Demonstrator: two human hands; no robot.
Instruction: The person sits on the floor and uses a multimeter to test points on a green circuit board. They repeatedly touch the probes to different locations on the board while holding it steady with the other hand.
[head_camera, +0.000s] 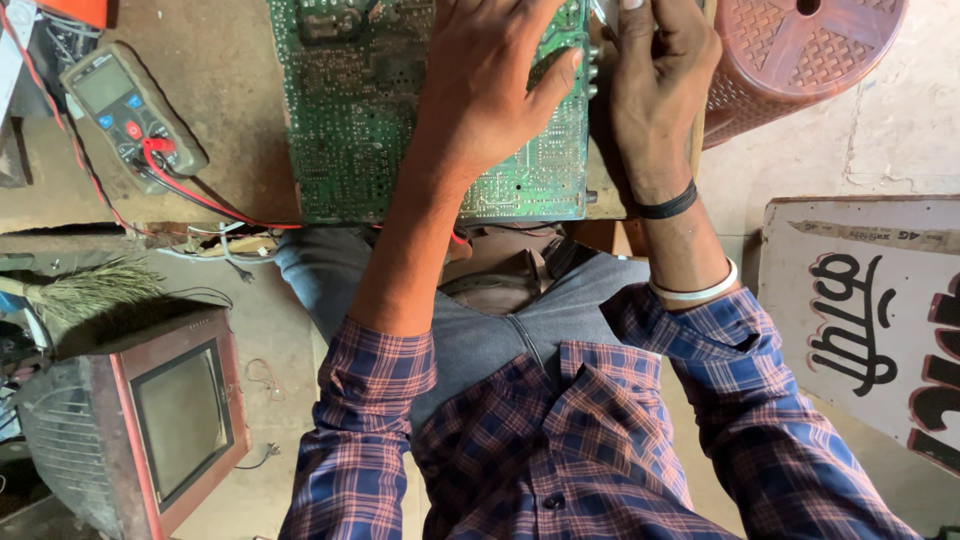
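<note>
Left grip (495, 85): palm flat down on the green circuit board (350, 120), fingers spread, thumb hooked over the board's right edge — pressing, not clamped around anything. Right grip (655, 70): fingers bunched together at the board's right edge, pinching what looks like a thin metal tool or lead (603, 15) near the top of the view; too small to tell what it is. Board lies solder side up on the wooden surface (215, 90), under the left palm and just left of the right grip.

Step in hand, judged: left hand steadies the board while the right works at the connectors along the right edge. Next move likely calls for the board kept still and fine fingertip control at that edge.

Pose: both forearms reach forward from plaid rolled sleeves, left forearm angled inward across the board's near edge, wrist straight. Right wrist, slightly bent inward, carries a black band (667, 207) and a white bangle (695, 292).

Well left of the left grip, a multimeter (125, 110) with red lead (200, 195) rests on the surface. Right of the right grip, a reddish-brown plastic stool (800, 50). Below, on the floor, a small old television (165, 420) and a painted signboard (860, 310).
</note>
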